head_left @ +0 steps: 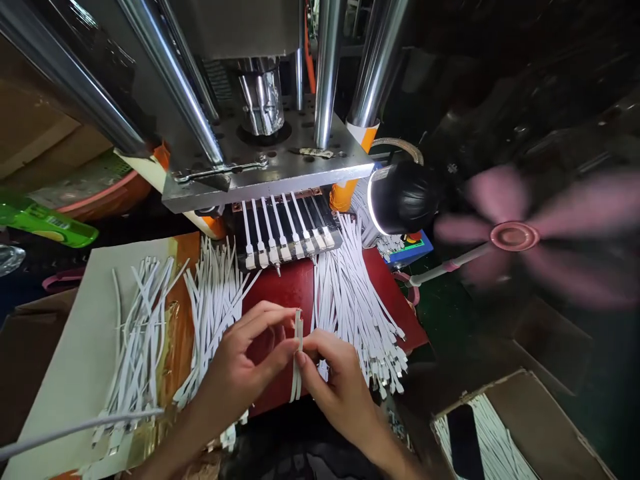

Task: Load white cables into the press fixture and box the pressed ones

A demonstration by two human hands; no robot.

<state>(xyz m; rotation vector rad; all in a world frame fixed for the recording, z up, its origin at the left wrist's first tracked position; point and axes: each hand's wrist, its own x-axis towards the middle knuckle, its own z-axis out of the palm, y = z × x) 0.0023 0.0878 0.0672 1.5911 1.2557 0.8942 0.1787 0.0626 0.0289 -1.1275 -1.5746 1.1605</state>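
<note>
My left hand (pixel 257 343) and my right hand (pixel 333 383) meet over the red work surface (pixel 280 290). Between their thumbs and fingertips they pinch a short folded white cable (pixel 298 327), its pale end pointing up and its strands hanging below. Whether it is one cable or two I cannot tell. Beyond the hands, a black mould (pixel 245 259) under the press holds several white cables (pixel 273 227) side by side in a row. Loose white cables (pixel 213 300) lie left of my left hand, and a thick bundle of white cables (pixel 357 300) spreads beside my right hand.
A steel press plate (pixel 300 170) with upright columns (pixel 327 80) stands over the mould. To the right are a black-headed lamp (pixel 407 197) and a spinning pink fan (pixel 515 237). A cardboard box (pixel 550 413) holds cables and a dark phone (pixel 465 440). A green bottle (pixel 47 220) lies left.
</note>
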